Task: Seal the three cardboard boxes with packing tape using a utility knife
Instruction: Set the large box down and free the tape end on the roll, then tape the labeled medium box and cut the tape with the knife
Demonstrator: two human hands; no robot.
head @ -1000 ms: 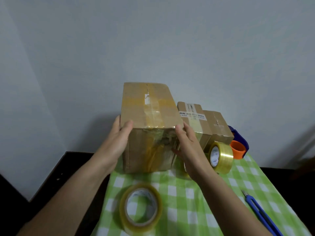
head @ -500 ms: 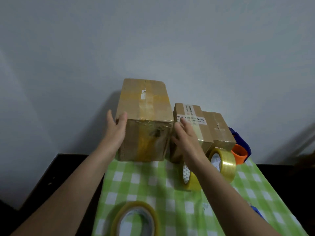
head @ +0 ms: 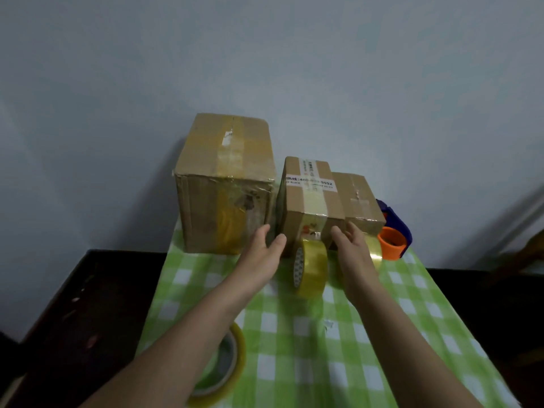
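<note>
Left hand (head: 260, 256) and right hand (head: 353, 253) reach forward, apart, fingers straight, palms turned inward.

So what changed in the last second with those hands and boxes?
Both hands let go of the big box, now by the wall. The left hand and right hand moved right, to either side of the labelled box. The upright tape roll and small box stayed put.

left hand (head: 262, 257) and right hand (head: 353, 251), fingers straight, at the middle box (head: 309, 198), upright tape roll (head: 312, 270) between them

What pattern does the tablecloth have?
Green and white checks on the tablecloth, seen in the head view.
</note>
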